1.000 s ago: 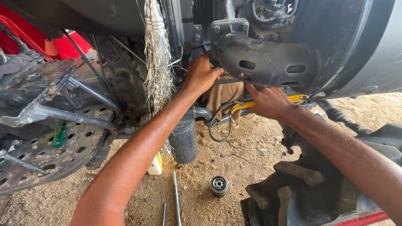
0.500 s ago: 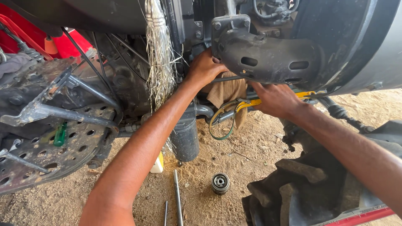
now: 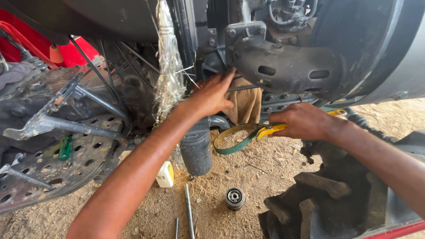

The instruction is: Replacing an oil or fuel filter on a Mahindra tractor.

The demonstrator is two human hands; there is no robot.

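Strap wrench held beneath machine underside.
Small filter [image 3: 234, 198] lies on dirt nearest; right hand [image 3: 301, 121] grips yellow-handled strap wrench [image 3: 248, 136], its green loop hanging beside black canister [image 3: 197, 148]; beyond, left hand [image 3: 212, 95], fingers spread, presses brown cloth [image 3: 245, 104].

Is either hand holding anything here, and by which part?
The right hand grips a strap wrench by its yellow handle, the green loop hanging free. The left hand holds nothing, resting open against the machine's underside.

The right hand [image 3: 303, 121] covers most of the yellow handle [image 3: 274, 129] of the strap wrench; the left hand [image 3: 212, 95] hides whatever its palm presses under the engine. Below both hands, the metal rod [image 3: 189, 212] runs off the bottom edge
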